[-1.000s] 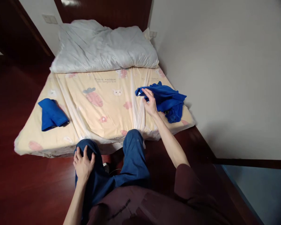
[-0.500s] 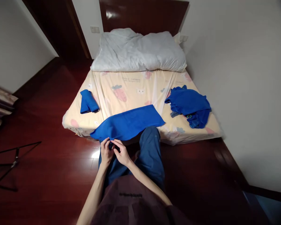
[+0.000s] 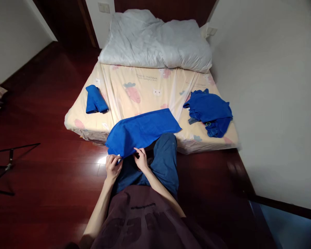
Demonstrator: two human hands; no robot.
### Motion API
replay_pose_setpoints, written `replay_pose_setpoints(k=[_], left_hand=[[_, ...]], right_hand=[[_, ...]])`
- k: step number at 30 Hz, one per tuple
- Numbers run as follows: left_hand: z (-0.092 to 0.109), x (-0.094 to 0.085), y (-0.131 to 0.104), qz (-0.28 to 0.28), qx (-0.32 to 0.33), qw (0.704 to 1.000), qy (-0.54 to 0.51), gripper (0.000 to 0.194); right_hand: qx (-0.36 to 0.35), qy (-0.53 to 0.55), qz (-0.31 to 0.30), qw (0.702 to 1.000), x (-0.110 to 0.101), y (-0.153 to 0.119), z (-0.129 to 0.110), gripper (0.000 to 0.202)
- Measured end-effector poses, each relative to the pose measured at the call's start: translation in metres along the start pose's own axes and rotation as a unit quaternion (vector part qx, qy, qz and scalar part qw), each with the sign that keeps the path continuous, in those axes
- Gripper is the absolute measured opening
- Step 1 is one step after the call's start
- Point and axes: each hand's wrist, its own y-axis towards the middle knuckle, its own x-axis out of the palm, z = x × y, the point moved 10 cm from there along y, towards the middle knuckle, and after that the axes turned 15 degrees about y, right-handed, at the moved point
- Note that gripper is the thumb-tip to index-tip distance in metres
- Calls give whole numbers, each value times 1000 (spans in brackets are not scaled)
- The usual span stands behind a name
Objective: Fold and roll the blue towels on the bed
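Note:
A long blue cloth garment (image 3: pixel 145 129), folded into a strip, lies across the front edge of the bed and hangs toward my lap. My left hand (image 3: pixel 113 166) pinches its near left corner, close to a small white tag. Fingers of my right hand (image 3: pixel 141 159) are closed on the garment's near edge, a little to the right. To the left on the bed rests a folded blue bundle of cloth (image 3: pixel 95 100). A loose heap of blue clothes (image 3: pixel 209 112) sits on the right side.
The bed has a cream patterned sheet (image 3: pixel 150 90) and a grey-white quilt (image 3: pixel 155 43) at its head. A black metal stand (image 3: pixel 9 166) is on the dark red floor (image 3: pixel 54 173) at left. A wall (image 3: pixel 269 97) runs along the right.
My hands have moved apart: the left went slightly left, the right moved right along the edge. The garment's left end has shifted and bunched, and the view has tilted downward.

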Motion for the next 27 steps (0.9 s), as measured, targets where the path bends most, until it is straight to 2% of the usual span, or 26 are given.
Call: replay_pose_setpoints(k=[3, 7, 12, 14, 16, 20, 22, 24, 27], left_hand=[[4, -29, -6, 45, -18, 999, -20, 13], [7, -74, -6, 142, -19, 990, 7, 23], [-18, -130, 18, 240, -72, 964, 88, 3], [-33, -153, 30, 254, -117, 951, 129, 11], [-50, -173, 42, 242, -171, 942, 155, 14], [-72, -218, 62, 248, -260, 909, 210, 16], [-76, -236, 77, 254, -253, 907, 219, 19], [-78, -244, 97, 237, -213, 926, 204, 21], [-82, -247, 126, 224, -147, 948, 172, 20]], right_hand=[[27, -34, 44, 998, -14, 1, 22, 59], [51, -2, 125, 991, -36, 12, 35, 57], [90, 57, 258, 960, -76, 28, 46, 49], [66, 57, 291, 953, -93, 37, 39, 46], [39, 50, 302, 951, -110, 51, 28, 45], [12, 8, 270, 963, -136, 86, 3, 43], [-7, -41, 223, 974, -140, 104, -13, 39], [-31, -109, 191, 975, -145, 116, -31, 32], [-60, -189, 214, 957, -173, 131, -61, 24]])
